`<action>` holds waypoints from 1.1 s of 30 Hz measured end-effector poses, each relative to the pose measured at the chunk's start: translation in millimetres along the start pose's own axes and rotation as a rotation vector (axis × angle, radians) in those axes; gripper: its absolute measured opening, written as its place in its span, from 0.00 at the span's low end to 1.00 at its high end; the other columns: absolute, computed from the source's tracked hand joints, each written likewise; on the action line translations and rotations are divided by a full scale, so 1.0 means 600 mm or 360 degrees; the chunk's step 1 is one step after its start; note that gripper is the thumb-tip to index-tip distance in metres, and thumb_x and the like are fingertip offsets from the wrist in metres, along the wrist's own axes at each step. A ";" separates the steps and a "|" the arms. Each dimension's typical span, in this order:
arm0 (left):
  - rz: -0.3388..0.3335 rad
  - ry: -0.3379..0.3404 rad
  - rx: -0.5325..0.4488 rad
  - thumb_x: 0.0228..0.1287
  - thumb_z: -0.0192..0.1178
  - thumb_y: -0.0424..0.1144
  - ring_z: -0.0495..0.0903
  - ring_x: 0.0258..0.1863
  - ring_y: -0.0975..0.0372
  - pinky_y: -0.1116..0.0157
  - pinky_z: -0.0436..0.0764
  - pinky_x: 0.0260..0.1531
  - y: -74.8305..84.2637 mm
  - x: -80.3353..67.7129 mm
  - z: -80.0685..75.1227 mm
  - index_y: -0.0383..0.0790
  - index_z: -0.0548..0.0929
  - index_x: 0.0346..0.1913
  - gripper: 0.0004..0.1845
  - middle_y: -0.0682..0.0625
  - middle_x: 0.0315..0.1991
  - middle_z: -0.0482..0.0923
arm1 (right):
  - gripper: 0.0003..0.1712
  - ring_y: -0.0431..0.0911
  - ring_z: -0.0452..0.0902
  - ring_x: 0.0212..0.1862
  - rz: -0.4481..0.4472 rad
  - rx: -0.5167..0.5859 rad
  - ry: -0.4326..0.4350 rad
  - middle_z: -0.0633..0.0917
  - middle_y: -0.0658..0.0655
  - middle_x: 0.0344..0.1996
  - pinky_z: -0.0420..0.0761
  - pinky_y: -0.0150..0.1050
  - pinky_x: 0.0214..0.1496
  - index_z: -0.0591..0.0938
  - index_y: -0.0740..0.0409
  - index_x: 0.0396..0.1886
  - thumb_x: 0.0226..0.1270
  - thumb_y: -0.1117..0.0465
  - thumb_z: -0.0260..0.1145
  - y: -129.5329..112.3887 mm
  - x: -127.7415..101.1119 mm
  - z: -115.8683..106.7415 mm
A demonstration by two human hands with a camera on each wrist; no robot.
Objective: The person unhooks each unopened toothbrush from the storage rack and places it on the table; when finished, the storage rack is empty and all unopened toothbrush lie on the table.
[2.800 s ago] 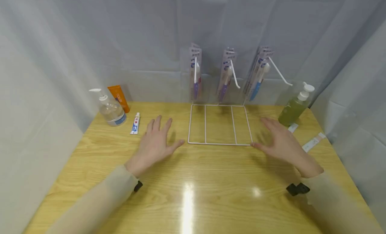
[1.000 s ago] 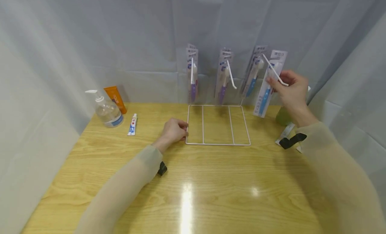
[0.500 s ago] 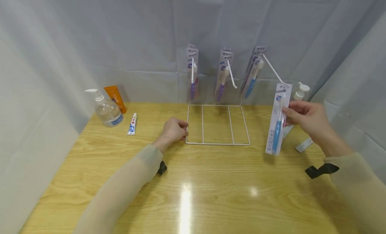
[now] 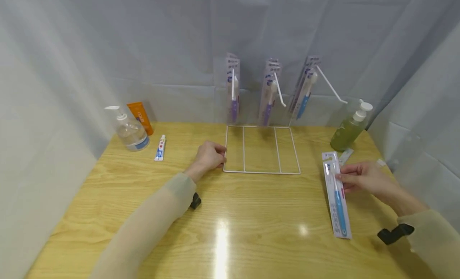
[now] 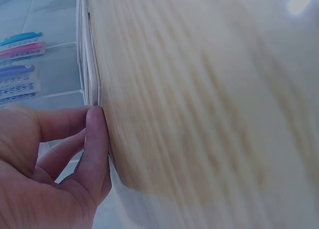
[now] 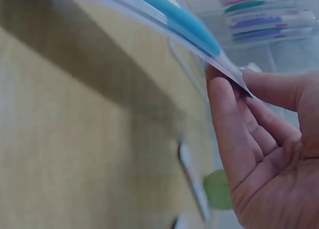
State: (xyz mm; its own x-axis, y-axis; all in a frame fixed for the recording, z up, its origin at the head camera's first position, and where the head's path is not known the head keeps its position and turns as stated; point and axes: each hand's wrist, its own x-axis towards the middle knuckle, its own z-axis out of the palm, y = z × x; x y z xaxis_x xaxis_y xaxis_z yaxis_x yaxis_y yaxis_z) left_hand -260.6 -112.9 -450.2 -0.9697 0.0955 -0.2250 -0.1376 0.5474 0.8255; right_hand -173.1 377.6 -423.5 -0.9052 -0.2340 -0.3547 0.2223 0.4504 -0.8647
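Blue toothbrush pack (image 4: 336, 193) now off its hook and down on the table (image 4: 251, 223).

Half a second back held upright in the air; now lying flat near the right edge, pinched at its upper part by right hand (image 4: 363, 178), so lifting-off looks finished. Left hand (image 4: 210, 155) as before, fingers curled against the white wire rack (image 4: 261, 149) base. Right wrist view: thumb and fingers (image 6: 224, 114) clamping the pack's edge. Left wrist view: fingertips (image 5: 95, 134) pressed on the wire, unseen from the head.
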 end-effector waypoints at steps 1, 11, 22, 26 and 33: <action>-0.0002 0.0002 0.0000 0.66 0.70 0.22 0.90 0.34 0.60 0.70 0.96 0.36 0.000 0.000 0.000 0.31 0.89 0.66 0.25 0.39 0.48 0.90 | 0.12 0.39 0.94 0.36 0.0020 -0.0016 -0.0028 0.96 0.43 0.36 0.99 0.37 0.43 0.89 0.69 0.56 0.84 0.65 0.68 0.006 -0.001 0.000; -0.0012 0.0039 0.0034 0.65 0.72 0.23 0.88 0.30 0.64 0.72 0.95 0.33 -0.001 0.003 -0.002 0.32 0.91 0.64 0.23 0.42 0.45 0.90 | 0.21 0.35 0.87 0.31 0.0218 -0.0186 -0.0143 0.91 0.44 0.31 0.95 0.31 0.35 0.85 0.79 0.60 0.84 0.62 0.69 0.042 -0.010 0.018; 0.0007 0.0056 0.0051 0.65 0.71 0.24 0.87 0.28 0.65 0.73 0.94 0.31 0.001 0.003 0.002 0.33 0.91 0.63 0.23 0.42 0.45 0.92 | 0.13 0.40 0.87 0.26 0.0233 -0.0490 -0.0037 0.89 0.50 0.22 0.93 0.33 0.28 0.92 0.69 0.41 0.79 0.61 0.74 0.033 -0.020 0.033; 0.0003 0.0046 0.0042 0.65 0.71 0.25 0.90 0.31 0.63 0.72 0.95 0.33 0.000 0.002 0.000 0.33 0.91 0.64 0.23 0.41 0.46 0.92 | 0.13 0.41 0.87 0.25 0.0193 -0.0721 -0.0008 0.89 0.49 0.21 0.91 0.33 0.27 0.92 0.65 0.34 0.76 0.59 0.77 0.013 -0.020 0.030; 0.0012 0.0042 0.0011 0.64 0.71 0.24 0.92 0.33 0.61 0.71 0.96 0.34 0.000 0.002 0.000 0.32 0.91 0.63 0.23 0.40 0.47 0.93 | 0.13 0.40 0.84 0.29 -0.0060 -0.1007 0.0188 0.93 0.52 0.27 0.83 0.32 0.28 0.93 0.64 0.43 0.75 0.57 0.75 -0.027 -0.010 0.009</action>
State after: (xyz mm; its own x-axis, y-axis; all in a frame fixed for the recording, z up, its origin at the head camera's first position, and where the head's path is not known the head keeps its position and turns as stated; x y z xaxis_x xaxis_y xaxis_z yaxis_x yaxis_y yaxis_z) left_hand -261.9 -112.7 -450.8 -0.9758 0.0776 -0.2046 -0.1288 0.5523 0.8236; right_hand -169.6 367.0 -409.2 -0.9500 -0.1796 -0.2553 -0.0345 0.8733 -0.4859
